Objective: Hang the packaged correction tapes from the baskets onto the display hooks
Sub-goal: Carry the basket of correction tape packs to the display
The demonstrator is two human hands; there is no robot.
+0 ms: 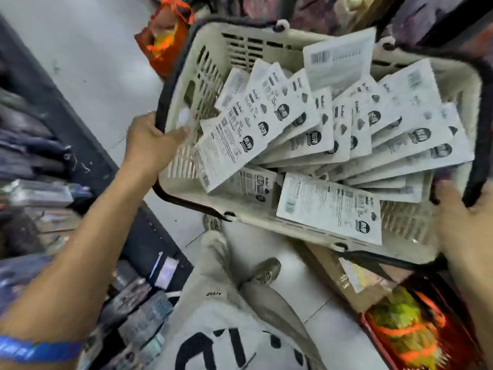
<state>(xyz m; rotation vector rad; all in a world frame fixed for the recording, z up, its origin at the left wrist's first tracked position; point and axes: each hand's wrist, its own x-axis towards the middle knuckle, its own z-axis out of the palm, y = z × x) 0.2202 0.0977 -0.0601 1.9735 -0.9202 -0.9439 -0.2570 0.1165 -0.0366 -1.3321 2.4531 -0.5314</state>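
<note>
A cream plastic basket (210, 57) with black handles is held up in front of me, tilted. It is full of several white packaged correction tapes (330, 206), fanned out and overlapping, most lying printed side up. My left hand (149, 140) grips the basket's left rim and black handle, thumb inside against the slotted wall. My right hand (464, 228) holds the right rim near the other handle; its fingers are hidden behind the basket. No display hooks are in view.
Dark shelving (53, 156) with packaged goods runs along the left. An orange and red bag (162, 41) lies on the grey floor behind the basket. A cardboard box (344, 276) and a red basket (416, 332) of orange and green goods sit at lower right. My legs stand below.
</note>
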